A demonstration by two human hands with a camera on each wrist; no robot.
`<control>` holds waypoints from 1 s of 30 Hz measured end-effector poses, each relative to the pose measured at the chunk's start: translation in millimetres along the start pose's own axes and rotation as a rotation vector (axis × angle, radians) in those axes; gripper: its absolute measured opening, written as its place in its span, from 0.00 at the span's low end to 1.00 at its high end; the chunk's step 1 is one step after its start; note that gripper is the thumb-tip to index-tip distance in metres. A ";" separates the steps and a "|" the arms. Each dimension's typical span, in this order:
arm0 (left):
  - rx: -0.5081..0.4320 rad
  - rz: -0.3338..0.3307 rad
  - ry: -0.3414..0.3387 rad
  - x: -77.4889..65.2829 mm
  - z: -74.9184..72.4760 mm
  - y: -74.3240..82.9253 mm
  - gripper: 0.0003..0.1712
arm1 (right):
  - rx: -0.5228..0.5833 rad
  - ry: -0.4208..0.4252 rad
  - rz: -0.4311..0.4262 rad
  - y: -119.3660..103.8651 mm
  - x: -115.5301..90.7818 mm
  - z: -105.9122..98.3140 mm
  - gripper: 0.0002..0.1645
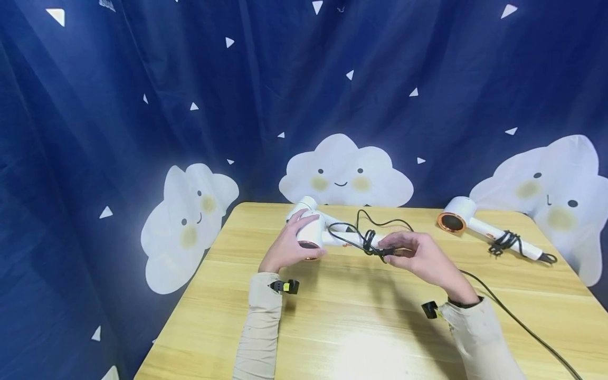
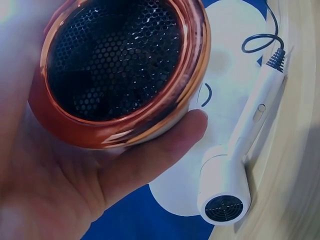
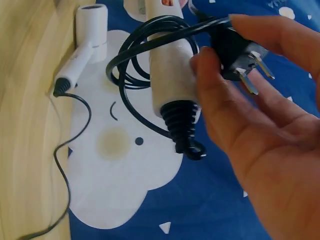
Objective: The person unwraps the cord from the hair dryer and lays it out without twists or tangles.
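Observation:
A white hair dryer (image 1: 311, 232) with a copper ring (image 2: 125, 137) round its dark mesh end is held up over the table. My left hand (image 1: 288, 245) grips its round head, thumb along the ring. Black cord (image 3: 132, 55) is looped round the dryer's handle (image 3: 172, 75), which points right. At the handle's end my right hand (image 1: 425, 258) pinches the two-pin plug (image 3: 235, 52) of that cord, its metal prongs showing in the right wrist view.
A second white hair dryer (image 2: 225, 175) lies behind the held one, its loose cord (image 3: 62, 160) running across the wooden table (image 1: 228, 295) to the right. A third dryer (image 1: 484, 228), cord bundled, lies at the right back. A blue cloud-print curtain (image 1: 256, 105) hangs behind.

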State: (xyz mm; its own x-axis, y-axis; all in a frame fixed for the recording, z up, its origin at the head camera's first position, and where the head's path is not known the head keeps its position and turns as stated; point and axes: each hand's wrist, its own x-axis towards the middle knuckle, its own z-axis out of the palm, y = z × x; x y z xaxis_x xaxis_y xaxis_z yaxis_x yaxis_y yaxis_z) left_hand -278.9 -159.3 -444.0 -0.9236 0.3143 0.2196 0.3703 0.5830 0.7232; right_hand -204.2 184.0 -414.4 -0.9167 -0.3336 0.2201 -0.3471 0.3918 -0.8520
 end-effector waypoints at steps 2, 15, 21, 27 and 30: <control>0.005 0.006 0.005 -0.1 -1.0 -0.2 0.54 | -0.059 -0.016 0.022 -3.5 -1.7 -0.1 0.17; -0.014 0.040 0.044 -0.6 -4.8 -4.5 0.53 | -0.125 -0.145 0.010 -8.9 -3.0 -4.2 0.14; -0.021 0.028 0.050 -0.8 -6.5 -3.1 0.52 | -0.087 -0.120 0.065 -2.4 -0.6 -5.6 0.15; -0.020 0.024 0.051 -0.2 -7.6 -2.7 0.52 | -0.077 -0.128 0.093 7.4 0.7 -8.6 0.15; -0.023 0.027 0.052 0.2 -8.6 -3.1 0.51 | -0.112 -0.117 0.104 13.0 1.3 -9.4 0.14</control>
State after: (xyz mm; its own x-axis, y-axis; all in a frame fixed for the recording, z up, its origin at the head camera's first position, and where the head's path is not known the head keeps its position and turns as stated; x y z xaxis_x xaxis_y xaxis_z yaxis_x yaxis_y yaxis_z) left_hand -281.1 -167.4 -440.5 -0.9173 0.2899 0.2731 0.3937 0.5569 0.7313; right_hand -211.9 196.7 -420.7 -0.9218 -0.3810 0.0715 -0.2778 0.5204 -0.8075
